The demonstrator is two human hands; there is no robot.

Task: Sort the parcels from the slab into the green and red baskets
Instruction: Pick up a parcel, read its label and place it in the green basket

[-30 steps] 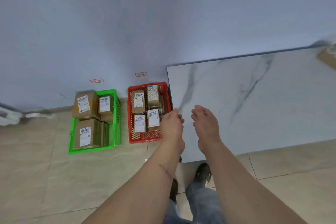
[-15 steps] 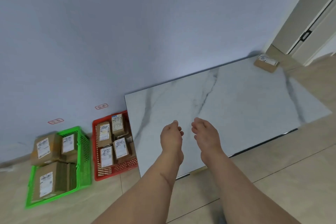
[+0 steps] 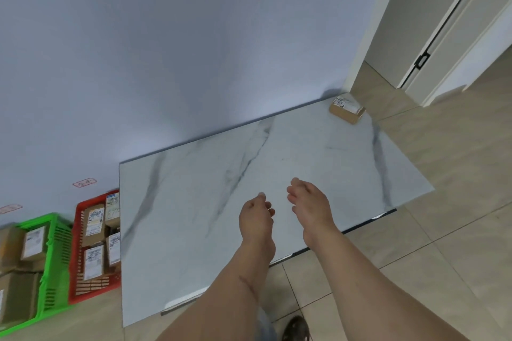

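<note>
One brown parcel (image 3: 347,108) with a white label lies at the far right corner of the white marble slab (image 3: 194,216). At the left stand the green basket (image 3: 56,263) and the red basket (image 3: 80,293), both holding several labelled parcels. My left hand (image 3: 256,219) and my right hand (image 3: 309,203) hover side by side over the slab's near middle. Their fingers hang loosely curled and hold nothing. The parcel lies far beyond both hands.
A pale blue wall (image 3: 194,50) runs behind the slab and baskets. A doorway with a white door frame (image 3: 443,36) opens at the right. Beige floor tiles (image 3: 457,202) surround the slab. My shoe (image 3: 295,328) shows at the bottom.
The view has swung to the right, so the baskets slid to the left edge and the parcel came fully into sight. Both hands stay empty, moving along over the slab.
</note>
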